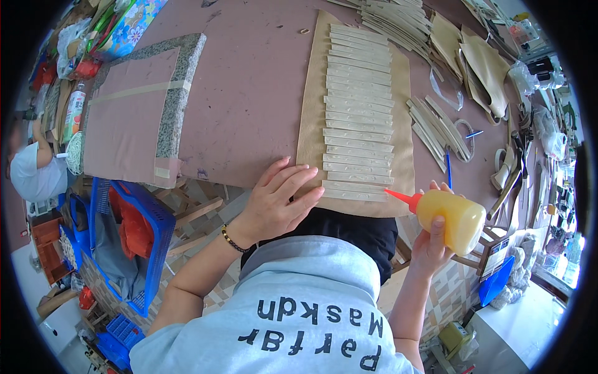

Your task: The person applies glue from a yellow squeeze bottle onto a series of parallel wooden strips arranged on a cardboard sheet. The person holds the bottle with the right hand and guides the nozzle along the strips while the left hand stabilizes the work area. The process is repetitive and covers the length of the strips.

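My right hand (435,242) is wrapped round a squeeze bottle (451,218) of yellowish liquid, held on its side. Its red nozzle (402,198) points left, the tip at the right end of the nearest strip. Several pale flat strips (359,118) lie side by side in a column on a tan sheet (313,81), with shiny wet-looking drops along them. My left hand (283,196) rests at the sheet's lower left edge, fingers stretched out and fingertips close to the left ends of the lowest strips. It holds nothing.
More loose strips (439,128) lie right of the sheet, near a blue pen (449,169). Tan pieces (483,68) and a strip pile (392,22) sit farther back. A speckled stone slab (180,112) is at the left, above a blue crate (159,249). Another person (40,168) is at far left.
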Demonstrator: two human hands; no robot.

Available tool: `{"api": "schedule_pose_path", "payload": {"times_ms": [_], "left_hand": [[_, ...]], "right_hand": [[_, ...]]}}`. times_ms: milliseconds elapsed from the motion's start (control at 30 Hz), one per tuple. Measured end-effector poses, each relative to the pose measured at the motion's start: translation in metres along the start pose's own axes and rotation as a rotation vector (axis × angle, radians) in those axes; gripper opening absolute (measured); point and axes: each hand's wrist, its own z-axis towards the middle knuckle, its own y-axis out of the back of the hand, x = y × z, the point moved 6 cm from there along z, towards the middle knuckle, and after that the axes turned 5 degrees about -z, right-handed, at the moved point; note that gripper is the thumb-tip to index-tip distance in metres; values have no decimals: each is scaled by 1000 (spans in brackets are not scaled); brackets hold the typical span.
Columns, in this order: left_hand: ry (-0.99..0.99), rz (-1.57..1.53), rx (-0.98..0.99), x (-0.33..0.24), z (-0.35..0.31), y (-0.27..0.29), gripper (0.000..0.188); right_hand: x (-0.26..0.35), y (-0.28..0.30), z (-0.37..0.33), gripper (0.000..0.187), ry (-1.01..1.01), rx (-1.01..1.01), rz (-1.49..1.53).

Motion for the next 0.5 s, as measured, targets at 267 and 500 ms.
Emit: {"api": "schedule_pose_path", "payload": {"times_ms": [267,500], "left_hand": [[5,11,0,-1,1,2,24],[7,5,2,-1,1,1,24]], "right_hand": [[-3,-41,-5,66,27,125,76],[-10,-69,-12,71,2,199,62]]}}
